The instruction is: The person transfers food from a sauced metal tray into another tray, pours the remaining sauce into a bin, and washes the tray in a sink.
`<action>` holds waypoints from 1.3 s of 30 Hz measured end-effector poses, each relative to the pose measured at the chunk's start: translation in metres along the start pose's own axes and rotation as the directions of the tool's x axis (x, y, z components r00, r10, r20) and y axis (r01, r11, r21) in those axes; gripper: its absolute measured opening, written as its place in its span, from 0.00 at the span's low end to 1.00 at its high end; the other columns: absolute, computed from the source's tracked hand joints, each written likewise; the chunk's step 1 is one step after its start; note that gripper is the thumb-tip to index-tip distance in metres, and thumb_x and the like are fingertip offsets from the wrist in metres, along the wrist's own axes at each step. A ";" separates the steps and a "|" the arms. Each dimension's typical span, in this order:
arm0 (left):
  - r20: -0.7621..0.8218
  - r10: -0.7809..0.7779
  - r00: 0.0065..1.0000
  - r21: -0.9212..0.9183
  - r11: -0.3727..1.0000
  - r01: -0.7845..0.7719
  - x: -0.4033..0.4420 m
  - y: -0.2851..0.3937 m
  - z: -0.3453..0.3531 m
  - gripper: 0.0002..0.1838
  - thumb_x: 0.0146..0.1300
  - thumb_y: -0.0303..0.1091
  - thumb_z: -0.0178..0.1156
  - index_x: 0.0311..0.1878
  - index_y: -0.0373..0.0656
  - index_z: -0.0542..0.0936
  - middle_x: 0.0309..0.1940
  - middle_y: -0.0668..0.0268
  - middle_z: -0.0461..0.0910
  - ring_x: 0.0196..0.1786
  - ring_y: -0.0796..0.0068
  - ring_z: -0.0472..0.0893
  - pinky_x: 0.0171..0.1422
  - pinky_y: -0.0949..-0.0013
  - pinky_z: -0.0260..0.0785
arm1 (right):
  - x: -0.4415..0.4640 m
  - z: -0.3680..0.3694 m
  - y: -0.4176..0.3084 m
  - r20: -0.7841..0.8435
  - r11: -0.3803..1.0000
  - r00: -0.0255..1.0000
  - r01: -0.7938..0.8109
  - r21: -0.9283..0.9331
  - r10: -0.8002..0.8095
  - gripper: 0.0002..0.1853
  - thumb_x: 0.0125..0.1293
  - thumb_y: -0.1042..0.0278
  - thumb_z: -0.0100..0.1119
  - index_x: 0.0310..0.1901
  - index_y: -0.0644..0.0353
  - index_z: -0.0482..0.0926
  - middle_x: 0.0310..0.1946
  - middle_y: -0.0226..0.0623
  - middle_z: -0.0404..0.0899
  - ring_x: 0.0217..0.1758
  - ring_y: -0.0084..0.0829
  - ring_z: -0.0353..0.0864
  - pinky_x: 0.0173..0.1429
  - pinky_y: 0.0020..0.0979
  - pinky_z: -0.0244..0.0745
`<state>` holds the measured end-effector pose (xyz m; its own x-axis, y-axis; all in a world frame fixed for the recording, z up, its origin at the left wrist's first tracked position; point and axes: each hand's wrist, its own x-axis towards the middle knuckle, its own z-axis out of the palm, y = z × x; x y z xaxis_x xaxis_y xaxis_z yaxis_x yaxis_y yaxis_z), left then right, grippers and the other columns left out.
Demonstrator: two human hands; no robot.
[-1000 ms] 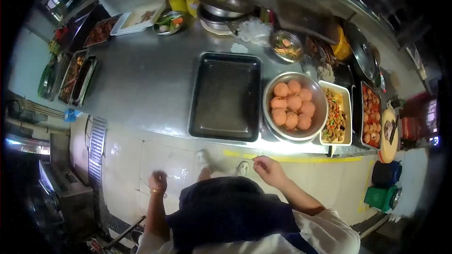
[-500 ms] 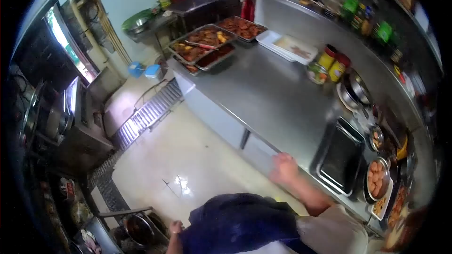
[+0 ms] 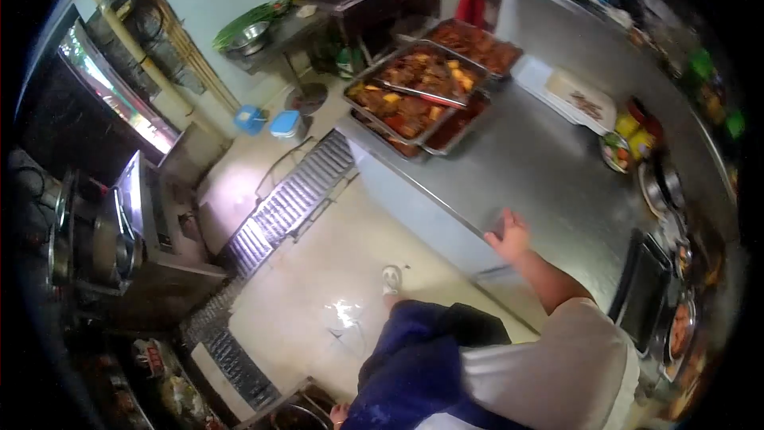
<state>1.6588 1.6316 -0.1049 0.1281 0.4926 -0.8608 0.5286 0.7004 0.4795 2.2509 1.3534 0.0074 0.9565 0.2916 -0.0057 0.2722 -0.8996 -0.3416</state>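
Note:
My right hand (image 3: 509, 236) is over the front edge of the steel table (image 3: 541, 171), fingers spread with nothing in them. Whether it touches the tabletop I cannot tell. At the bottom edge of the view, only a small part of my left hand (image 3: 340, 413) shows beside my dark blue apron (image 3: 410, 366), and its fingers are mostly hidden. Close to it stands a dark pot (image 3: 301, 418), partly cut off. Ahead, at the table's far end, metal trays of cooked meat in sauce (image 3: 406, 103) are stacked, with red-handled tongs (image 3: 434, 98) lying across the top one.
White trays (image 3: 585, 103), yellow cans (image 3: 639, 139) and a bowl of vegetables (image 3: 615, 151) line the wall side. A black tray (image 3: 643, 287) lies at the right. A floor drain grate (image 3: 298, 191) crosses the pale floor, where my shoe (image 3: 391, 279) shows.
The view has moved closer to the food trays. My right hand has gone from beside the table edge to over it, fingers now spread. My left hand is lower, and a shoe has appeared.

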 end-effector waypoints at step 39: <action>0.789 0.340 0.512 0.360 0.421 -0.833 0.470 1.086 0.361 0.13 0.59 0.30 0.59 0.46 0.36 0.76 0.28 0.60 0.81 0.28 0.72 0.81 0.31 0.72 0.74 | 0.159 0.237 -0.447 0.362 0.359 0.269 -0.910 -0.209 0.893 0.43 0.51 0.63 0.61 0.64 0.53 0.43 0.62 0.50 0.54 0.55 0.45 0.73 0.56 0.39 0.71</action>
<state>2.5962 2.4371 -0.0509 0.9071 0.0832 -0.4126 0.4176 -0.3014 0.8572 2.2562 1.8792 -0.0639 0.4626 -0.6068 -0.6463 -0.7504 -0.6563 0.0791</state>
